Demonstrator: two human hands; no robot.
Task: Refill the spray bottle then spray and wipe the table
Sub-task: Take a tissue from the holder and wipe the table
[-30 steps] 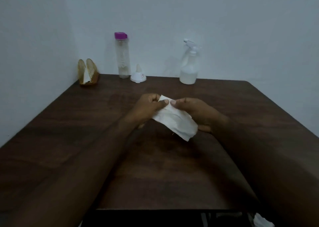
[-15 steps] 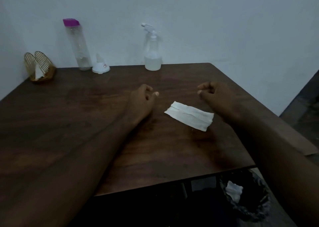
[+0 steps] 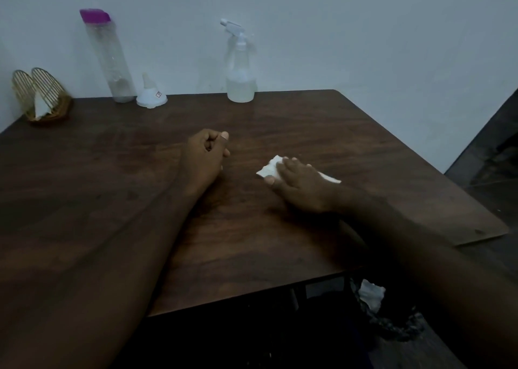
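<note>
left hand (image 3: pixel 206 155): fisted, empty, left of tissue (image 3: pixel 270 168) | right hand (image 3: pixel 301 183): palm down, fingers straight, flat on tissue | both forearms outstretched

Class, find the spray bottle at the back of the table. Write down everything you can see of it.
The spray bottle has a clear, plastic-looking body that narrows to a neck, topped by a white trigger head whose nozzle points left. Clear liquid fills its lower part; above that it looks empty. It stands upright, head fitted on, at the back edge of the dark wooden table, close to the wall and right of the white funnel. Only the table touches it.
</note>
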